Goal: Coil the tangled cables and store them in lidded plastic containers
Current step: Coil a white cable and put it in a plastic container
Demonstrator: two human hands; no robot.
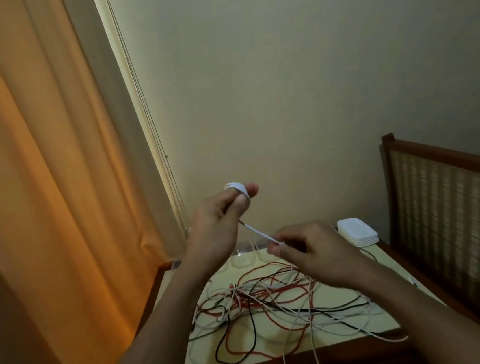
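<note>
You are working in a dim room: the only warm light glows through the orange curtain (29, 177) at the left of the frame, leaving the wall (294, 69) a dull grey-green. Your hands look soft with motion blur, the right hand (311, 251) most. Straight lines bow toward the frame edges from the wide lens.

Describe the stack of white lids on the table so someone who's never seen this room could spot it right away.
Find the wooden chair against the wall, then look just left of it at the far right corner of the pale table. The stack of lids sits there, beyond the cable tangle. It is flat, white and rounded, unlike the clear containers beside it.
</note>
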